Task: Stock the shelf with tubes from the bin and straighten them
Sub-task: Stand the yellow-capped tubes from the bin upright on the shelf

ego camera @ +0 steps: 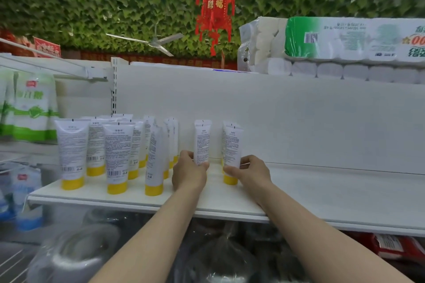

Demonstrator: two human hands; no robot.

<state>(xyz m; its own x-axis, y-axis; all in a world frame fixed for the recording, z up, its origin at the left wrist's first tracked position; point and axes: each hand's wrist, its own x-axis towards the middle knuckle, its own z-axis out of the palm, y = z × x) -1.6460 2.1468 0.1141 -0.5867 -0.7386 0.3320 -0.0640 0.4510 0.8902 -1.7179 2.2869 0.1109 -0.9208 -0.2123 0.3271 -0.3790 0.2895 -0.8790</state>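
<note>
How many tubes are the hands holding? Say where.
2: left hand pinches the left tube, right hand the right tube; a third, partly hidden behind that, may be touched too.

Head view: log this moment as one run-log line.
step: straightening | left hand: grips lone tube | right hand: grips rightmost tube | both tubes: upright | shelf: more tubes standing at left

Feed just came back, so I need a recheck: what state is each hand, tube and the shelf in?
left tube: upright, base held
right tube: upright, yellow cap down, held
left hand: fingers grip the left tube
right hand: fingers grip the right tube
tube group: standing cap down, facing different ways
shelf: holds tubes on its left part
</note>
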